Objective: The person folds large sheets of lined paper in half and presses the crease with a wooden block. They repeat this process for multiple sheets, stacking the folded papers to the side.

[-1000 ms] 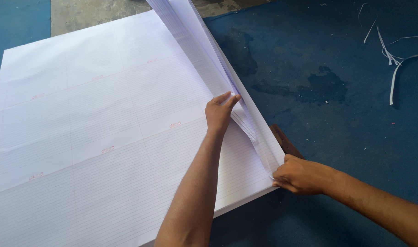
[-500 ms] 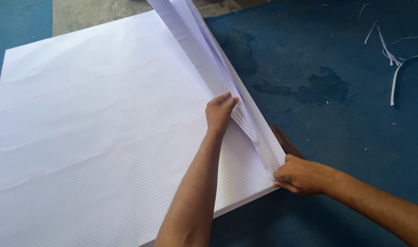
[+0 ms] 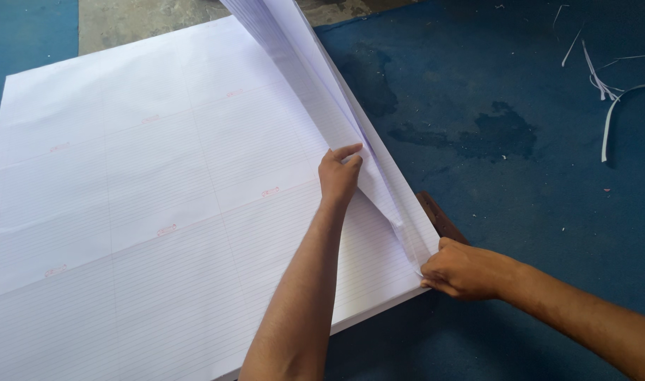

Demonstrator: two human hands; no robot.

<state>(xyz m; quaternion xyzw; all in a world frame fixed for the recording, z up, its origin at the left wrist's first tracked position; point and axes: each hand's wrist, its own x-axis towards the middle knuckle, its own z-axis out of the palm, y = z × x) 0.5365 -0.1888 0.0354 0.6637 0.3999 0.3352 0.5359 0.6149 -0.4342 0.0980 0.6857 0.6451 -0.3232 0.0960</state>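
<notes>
1. Right hand (image 3: 467, 269) grip: fingers pressed together, pinching the near right corner of the lifted sheets (image 3: 315, 77), just at the corner of the paper stack (image 3: 160, 212).
2. Left hand (image 3: 340, 175) grip: fingers extended and close together, lying flat against the underside of the lifted sheets, above the stack's right edge; holding nothing closed.
3. Paper stack: large, white, faintly ruled, with small pink marks, lying flat on the blue tabletop (image 3: 520, 85) and filling most of the view.
4. Lifted sheets: peeled up along the stack's right edge, curving away towards the top of the view.
5. Handling, as a judgement: single sheets light, thin and floppy, easy to crease or tear; whole stack likely heavy; best taken at a corner with support under the curve.
6. Brown block (image 3: 441, 217): partly hidden, just beside the stack's right edge.
7. White paper strips (image 3: 608, 92): well apart from the stack, far right.
</notes>
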